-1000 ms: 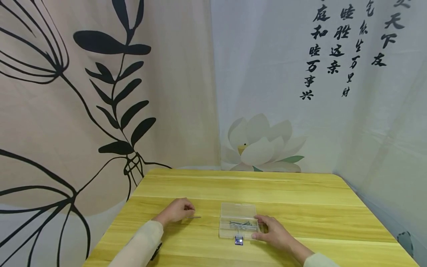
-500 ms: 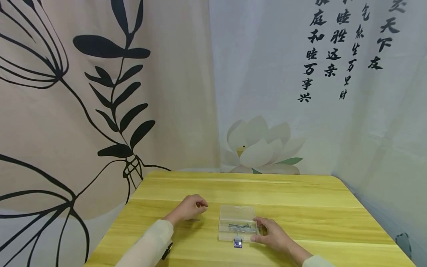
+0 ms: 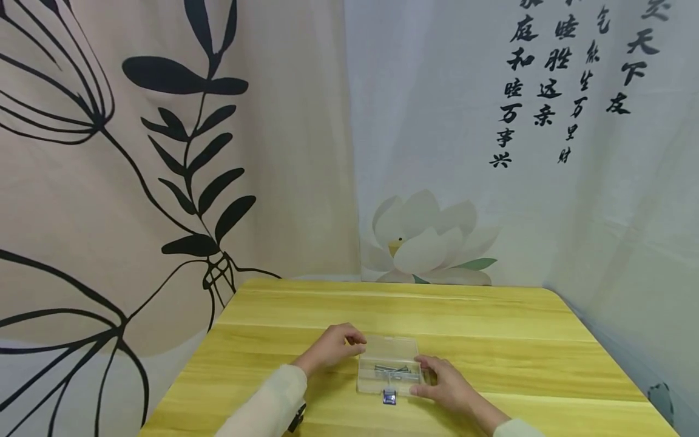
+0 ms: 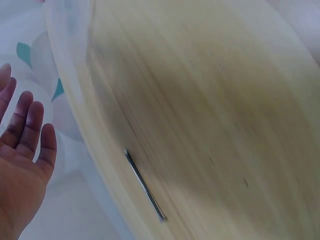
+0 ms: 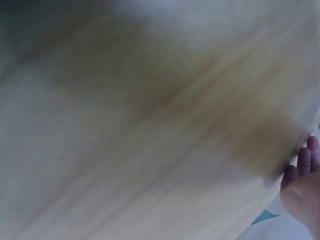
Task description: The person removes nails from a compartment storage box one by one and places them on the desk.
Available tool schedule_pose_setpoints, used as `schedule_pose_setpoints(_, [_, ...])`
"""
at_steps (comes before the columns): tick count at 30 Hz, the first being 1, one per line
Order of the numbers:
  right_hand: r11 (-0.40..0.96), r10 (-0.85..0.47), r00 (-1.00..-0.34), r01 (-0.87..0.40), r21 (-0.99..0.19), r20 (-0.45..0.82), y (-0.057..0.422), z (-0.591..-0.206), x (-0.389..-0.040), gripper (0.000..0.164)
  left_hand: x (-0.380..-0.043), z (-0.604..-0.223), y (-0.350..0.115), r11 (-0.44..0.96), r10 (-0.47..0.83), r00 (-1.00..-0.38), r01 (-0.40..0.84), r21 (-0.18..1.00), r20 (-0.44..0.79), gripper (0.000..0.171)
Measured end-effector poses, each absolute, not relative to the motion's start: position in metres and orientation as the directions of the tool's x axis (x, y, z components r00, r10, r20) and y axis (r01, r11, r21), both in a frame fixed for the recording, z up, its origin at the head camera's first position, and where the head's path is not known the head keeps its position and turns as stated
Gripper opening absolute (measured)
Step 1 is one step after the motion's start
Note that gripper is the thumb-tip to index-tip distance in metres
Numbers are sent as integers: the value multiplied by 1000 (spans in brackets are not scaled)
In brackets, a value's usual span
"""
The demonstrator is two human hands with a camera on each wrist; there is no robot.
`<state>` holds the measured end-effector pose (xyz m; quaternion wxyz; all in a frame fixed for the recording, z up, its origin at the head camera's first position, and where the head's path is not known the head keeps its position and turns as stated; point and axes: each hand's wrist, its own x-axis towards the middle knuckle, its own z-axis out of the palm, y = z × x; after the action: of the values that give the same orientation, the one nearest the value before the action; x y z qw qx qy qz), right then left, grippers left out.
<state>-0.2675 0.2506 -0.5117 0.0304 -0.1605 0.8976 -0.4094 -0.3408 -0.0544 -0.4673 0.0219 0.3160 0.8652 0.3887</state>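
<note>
printed cloth hangs on 2 sides of the corner: beige w/ black leaf drawing on one, pale w/ a lotus flower (image 3: 428, 240) and black calligraphy on the other. below them a yellow wood-grain desk (image 3: 491, 340)

clear plastic box (image 3: 389, 365) sits toward the near edge of the desk, about mid-width, lid open & lying flat behind the tray. several metal screws (image 3: 392, 368) lie in the tray. a small blue clip (image 3: 389, 397) is at the box's near edge, on the desk

left hand (image 3: 334, 346) is at the box's left far corner, fingers curled in; fingertips look to be at or just over the lid's edge, can't tell if they touch it or pinch anything. cream sleeve (image 3: 267, 403) runs back to the near edge, w/ a dark strap under the wrist

right hand (image 3: 445, 379) rests on the desk against the box's right side, fingers relaxed and fairly straight, thumb at the near right corner, steadying it rather than gripping

left wrist view is blurred: desk grain, a thin metal rod or nail (image 4: 145, 186) near the desk edge, and the right hand w/ fingers spread. right wrist view is mostly blur, only wood grain and a bit of a hand
</note>
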Motion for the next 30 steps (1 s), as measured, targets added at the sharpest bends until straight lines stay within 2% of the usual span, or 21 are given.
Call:
schedule_pose_setpoints(16, [603,-285,-955,-246,-759,83,248,-510,-267,75,-332,-476,-13,425,568,-793,512,747,221,15])
schedule_pose_setpoints(30, [608,-280,-957,-242,-756,81,251,-514,-270,74,-324,-482,9,470,523,-831,469,748,192,6])
